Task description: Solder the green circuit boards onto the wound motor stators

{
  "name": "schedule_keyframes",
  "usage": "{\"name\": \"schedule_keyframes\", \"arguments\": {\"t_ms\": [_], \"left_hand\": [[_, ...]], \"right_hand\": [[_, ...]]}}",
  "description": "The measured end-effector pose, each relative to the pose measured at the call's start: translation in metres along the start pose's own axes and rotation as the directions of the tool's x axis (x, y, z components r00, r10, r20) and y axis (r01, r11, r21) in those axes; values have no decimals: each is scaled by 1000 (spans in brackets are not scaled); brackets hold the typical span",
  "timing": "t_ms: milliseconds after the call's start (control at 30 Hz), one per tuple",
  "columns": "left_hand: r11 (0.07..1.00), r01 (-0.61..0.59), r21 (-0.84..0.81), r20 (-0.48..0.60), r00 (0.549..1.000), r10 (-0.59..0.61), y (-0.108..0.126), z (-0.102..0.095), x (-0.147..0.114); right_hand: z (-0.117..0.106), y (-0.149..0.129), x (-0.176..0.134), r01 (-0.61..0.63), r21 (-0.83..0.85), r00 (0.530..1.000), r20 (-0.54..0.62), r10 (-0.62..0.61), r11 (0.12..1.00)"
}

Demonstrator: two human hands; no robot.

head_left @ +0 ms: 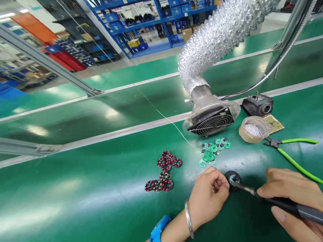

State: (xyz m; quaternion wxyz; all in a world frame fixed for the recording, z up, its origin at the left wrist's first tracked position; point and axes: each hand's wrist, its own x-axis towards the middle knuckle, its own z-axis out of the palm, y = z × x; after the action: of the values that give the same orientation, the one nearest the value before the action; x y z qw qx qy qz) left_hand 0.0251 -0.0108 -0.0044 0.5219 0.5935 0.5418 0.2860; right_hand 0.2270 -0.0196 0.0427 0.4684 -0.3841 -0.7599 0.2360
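Observation:
My right hand (pixel 295 195) grips a soldering iron (pixel 280 201). Its tip rests at a small green circuit board inside a black round part (pixel 233 179) on the bench. At the left edge of that part, my left hand (pixel 209 190) is closed in a pinch; whatever is between the fingertips is too small to make out. Behind the hands lies a pile of small green ring-shaped circuit boards (pixel 209 153). A thin wire (pixel 171 122) runs down from above toward this pile. Farther left sit several black ring coils with red and orange windings (pixel 166 164).
A fume extractor fan (pixel 212 122) on a silver duct (pixel 202 47) hangs over the bench. On the right are a soldering iron stand (pixel 258 104), a tub of metal shavings (pixel 253 129), a sponge tray (pixel 275 124) and green-handled cutters (pixel 287 148). A metal rail (pixel 141 127) borders the bench.

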Motion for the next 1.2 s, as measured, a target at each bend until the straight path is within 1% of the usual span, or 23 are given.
{"name": "schedule_keyframes", "arguments": {"t_ms": [33,167,200,233,333,467,600,800,1000,1200], "left_hand": [[1000,-1,2,0,1000,1,0,0,0],[1000,2,-1,1,1000,-2,2,0,0],[1000,4,-2,1,1000,-4,3,0,-1],[1000,7,-3,1,1000,-7,3,0,-1],[1000,7,1,-6,1000,-7,4,0,-1],[1000,-1,5,-4,1000,1,3,0,0],[1000,-3,17,-13,1000,3,2,1,0],[999,-11,50,-14,1000,11,5,0,0],[998,-9,65,-14,1000,10,6,0,0],[998,-17,68,-17,1000,19,7,0,0]], "right_hand": [[2,-1,1,6,4,1000,6,-6,1000],[-3,-1,7,60,-20,982,178,-55,998],[-5,-1,9,71,-24,975,214,-65,997],[-7,0,9,78,-28,972,225,-70,997],[-10,1,10,80,-31,971,226,-71,996],[-6,0,10,75,-28,968,241,-67,997],[-4,-1,10,77,-37,972,226,-67,996],[-8,1,9,82,-50,968,241,-68,995],[-4,2,7,99,-40,974,208,-88,994],[-7,7,3,113,-18,951,291,-102,993]]}}
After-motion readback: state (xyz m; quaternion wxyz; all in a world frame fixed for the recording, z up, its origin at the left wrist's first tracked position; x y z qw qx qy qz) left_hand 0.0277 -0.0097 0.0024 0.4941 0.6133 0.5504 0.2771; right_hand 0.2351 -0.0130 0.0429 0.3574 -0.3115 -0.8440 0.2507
